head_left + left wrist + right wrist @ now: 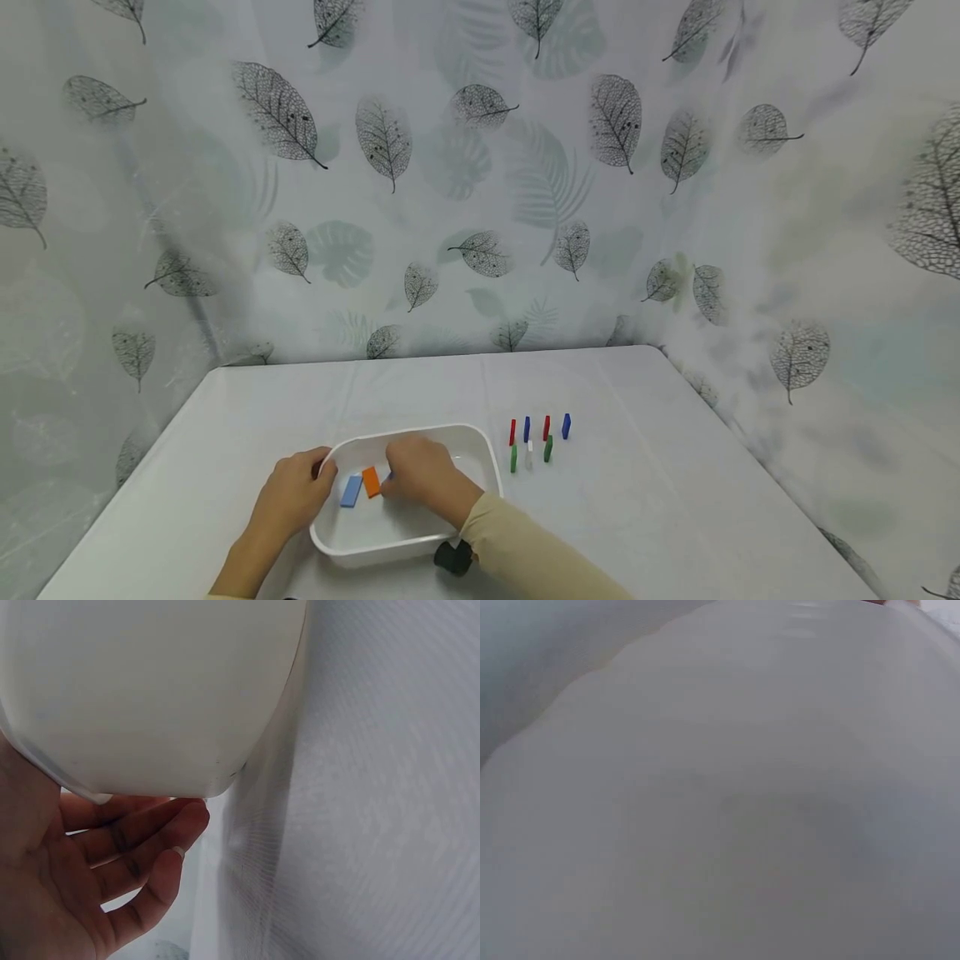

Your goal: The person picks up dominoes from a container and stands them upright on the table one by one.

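Note:
A white tray [397,546] rests on the table. My left hand [295,493] holds its left rim, the thumb at the edge and the other fingers along the outer wall; the left wrist view shows these fingers [142,851] beside the tray's underside. My right hand [422,475] reaches down into the tray, fingers curled, pinching a blue piece that is mostly hidden by them. Left of it, a light blue domino [351,491] and an orange domino [371,482] lie flat on the tray floor. The right wrist view shows only the blurred white tray wall [727,787].
Right of the tray, several dominoes stand upright in two rows: red [513,432], blue [566,426], green [548,448] and white [529,454] among them. A black wrist device [453,557] sits by the tray's front edge. Leaf-printed curtain [480,167] encloses the white table [637,517].

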A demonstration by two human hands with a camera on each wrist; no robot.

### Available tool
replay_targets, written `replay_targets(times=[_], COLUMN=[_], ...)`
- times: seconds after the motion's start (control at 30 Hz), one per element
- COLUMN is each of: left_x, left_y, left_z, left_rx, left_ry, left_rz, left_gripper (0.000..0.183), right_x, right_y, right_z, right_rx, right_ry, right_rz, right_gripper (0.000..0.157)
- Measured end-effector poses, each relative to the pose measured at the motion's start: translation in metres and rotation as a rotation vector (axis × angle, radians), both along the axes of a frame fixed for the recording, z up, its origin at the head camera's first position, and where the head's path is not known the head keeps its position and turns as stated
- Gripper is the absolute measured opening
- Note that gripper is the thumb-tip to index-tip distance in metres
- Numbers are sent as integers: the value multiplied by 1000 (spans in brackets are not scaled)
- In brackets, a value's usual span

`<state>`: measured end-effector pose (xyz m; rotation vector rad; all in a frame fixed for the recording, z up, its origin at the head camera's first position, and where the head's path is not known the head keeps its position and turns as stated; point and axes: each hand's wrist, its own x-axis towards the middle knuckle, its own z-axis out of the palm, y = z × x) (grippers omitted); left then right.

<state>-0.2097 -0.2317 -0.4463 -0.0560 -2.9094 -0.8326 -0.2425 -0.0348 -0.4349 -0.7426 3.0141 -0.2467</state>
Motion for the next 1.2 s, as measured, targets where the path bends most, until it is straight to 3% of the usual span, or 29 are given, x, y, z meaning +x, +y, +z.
replay_targets(times=[0.57,0.87,1.2], left_x=[0,0,0], left_y=[1,-1,2], left_z=[1,0,3], left_rx=[-14,-19,-9], left_ry=[1,-2,-25], left_rz=[-1,3,13], left_gripper=[34,35,36], right_x=[6,10,13], right_y=[17,26,44], right_z=[6,17,27], right_rx=[-256,-399,-579], right_ry=[8,27,68], right_rz=[66,136,145], right_gripper=[24,17,15])
